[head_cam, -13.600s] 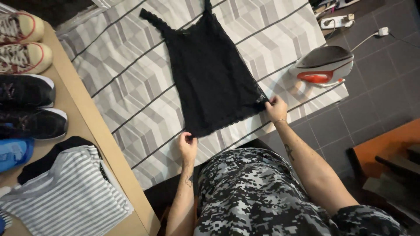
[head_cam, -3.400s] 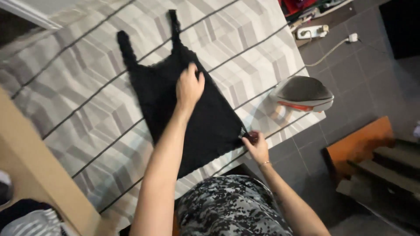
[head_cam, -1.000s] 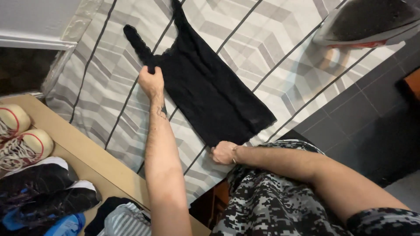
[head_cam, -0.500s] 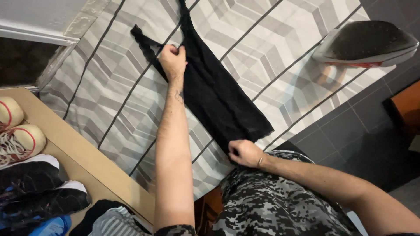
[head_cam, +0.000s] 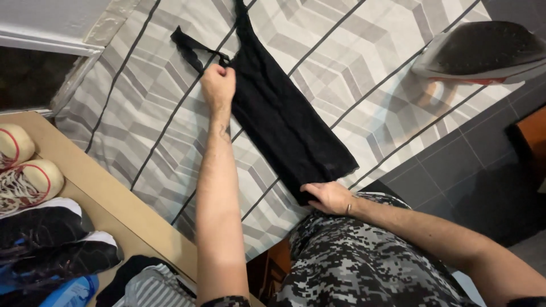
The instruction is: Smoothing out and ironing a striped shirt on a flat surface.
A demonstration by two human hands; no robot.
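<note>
A black sleeveless top (head_cam: 287, 122) lies folded lengthwise into a narrow strip on a grey, patterned ironing surface (head_cam: 369, 51). My left hand (head_cam: 219, 85) reaches far forward and pinches the top's upper left edge near a strap. My right hand (head_cam: 327, 197) presses flat on the hem at the near end of the garment, close to my camouflage-patterned clothing (head_cam: 352, 261).
An iron (head_cam: 483, 48) rests on the surface at the upper right. A wooden shelf (head_cam: 96, 193) on the left holds several shoes (head_cam: 34, 227) and a striped folded garment (head_cam: 153, 287). Dark floor tiles (head_cam: 455, 165) lie to the right.
The top went from spread flat to folded lengthwise. Over the last second my left hand has held its upper edge and my right hand has settled flat on the hem.
</note>
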